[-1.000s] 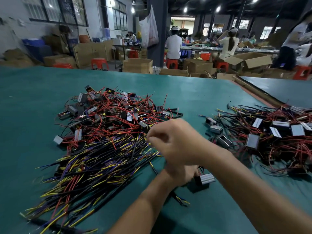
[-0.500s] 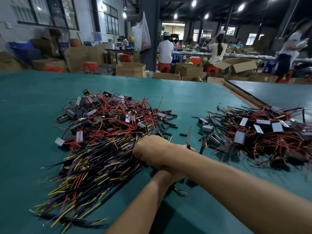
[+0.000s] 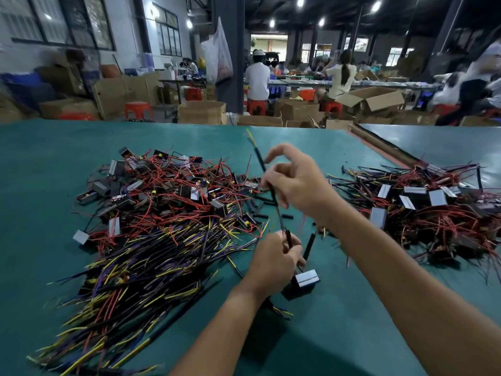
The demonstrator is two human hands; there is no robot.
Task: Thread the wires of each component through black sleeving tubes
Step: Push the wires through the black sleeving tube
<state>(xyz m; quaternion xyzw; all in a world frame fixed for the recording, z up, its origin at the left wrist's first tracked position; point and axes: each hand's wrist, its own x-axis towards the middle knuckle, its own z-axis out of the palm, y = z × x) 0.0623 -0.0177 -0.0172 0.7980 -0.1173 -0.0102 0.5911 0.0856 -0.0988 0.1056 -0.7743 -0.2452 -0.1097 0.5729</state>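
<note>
Carrying surface: a green worktop is spread under everything, with cardboard boxes seen beyond its far edge.
Left heap: components with red wires are piled at the far side; sleeved bundles with yellow and purple ends are fanned out at the near side.
Right heap: more components are tangled with red and black wires.
Right hand: it is held raised between the heaps; the sleeving tube is pinched between thumb and fingers, and the index finger is lifted, loosely bent.
Left hand: it is held lower and nearer, with its fingers curled round the wires just above the component.
Sleeving tube: black, it is tilted up and away, and a yellow tip is seen at its far end.
Wires: they are stretched between the two hands.
Component: a dark block with a silvery face is seen just right of the left hand; whether it is touching the worktop cannot be told.
Loose tubes: short black pieces are scattered between the heaps.
</note>
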